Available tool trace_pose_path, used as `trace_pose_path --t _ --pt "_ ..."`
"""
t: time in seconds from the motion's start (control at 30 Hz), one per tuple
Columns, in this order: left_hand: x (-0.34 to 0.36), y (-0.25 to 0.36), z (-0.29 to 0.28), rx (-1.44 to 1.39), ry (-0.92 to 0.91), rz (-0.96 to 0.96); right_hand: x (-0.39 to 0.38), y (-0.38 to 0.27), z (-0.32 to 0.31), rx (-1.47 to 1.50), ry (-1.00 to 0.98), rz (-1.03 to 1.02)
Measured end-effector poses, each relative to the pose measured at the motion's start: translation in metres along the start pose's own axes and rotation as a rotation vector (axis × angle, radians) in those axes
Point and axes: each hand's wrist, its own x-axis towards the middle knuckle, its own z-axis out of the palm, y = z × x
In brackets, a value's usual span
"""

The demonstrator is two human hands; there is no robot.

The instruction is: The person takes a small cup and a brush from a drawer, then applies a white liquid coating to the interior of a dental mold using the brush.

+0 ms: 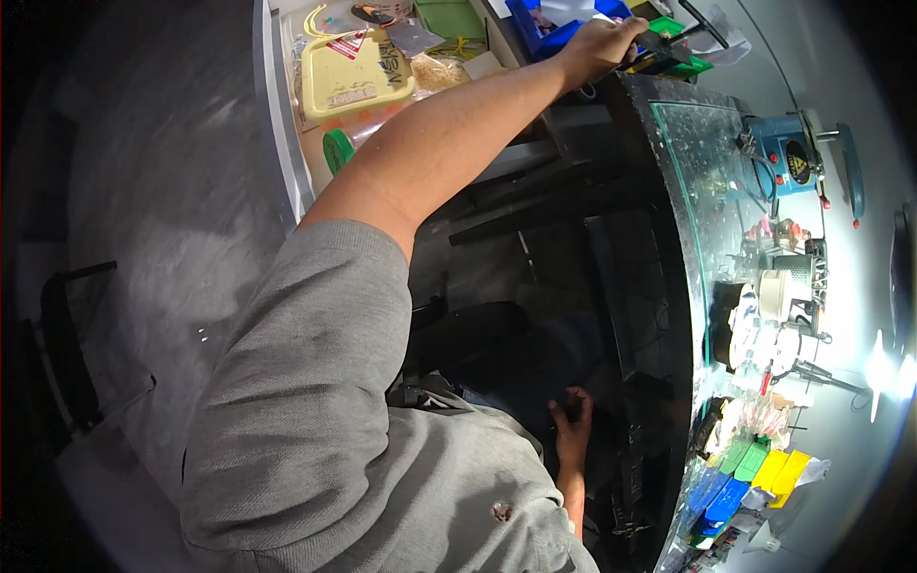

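Observation:
My left arm in a grey sleeve stretches to the far side, and my left hand [604,50] is at the bench corner beside a blue bin [546,38]. Its fingers are closed, right by a black metal tool with a crossbar handle [695,32]; what they grip is partly hidden. A green bin [690,67] stands just behind that tool. Lower down, in the shade by my lap, my right hand [573,420] hangs with its thumb and fingers apart, holding nothing I can see.
An open drawer at far left holds a cream tray [355,74], a green-lidded jar [338,149] and bags. Along the glass-topped bench [686,181] stand a blue machine [781,153], a round white container [775,294] and several coloured bins [726,506]. A dark chair [72,353] is at left.

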Motion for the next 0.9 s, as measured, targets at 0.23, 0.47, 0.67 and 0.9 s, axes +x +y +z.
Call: trace_pose_path --t 0.23,0.47,0.67,0.9 --pt "-0.002 0.004 -0.002 -0.172 -0.055 -0.253 0.000 0.003 -0.004 0.005 0.006 -0.015" --pt "-0.019 -0.001 -0.031 0.024 0.133 0.041 0.001 0.007 -0.004 0.069 0.027 0.042" --pt "-0.059 -0.039 -0.118 0.086 0.594 0.030 0.003 -0.009 -0.006 0.034 0.017 0.013" --pt "-0.092 -0.117 -0.123 1.494 -0.142 0.027 0.010 0.004 -0.009 0.040 0.010 -0.018"
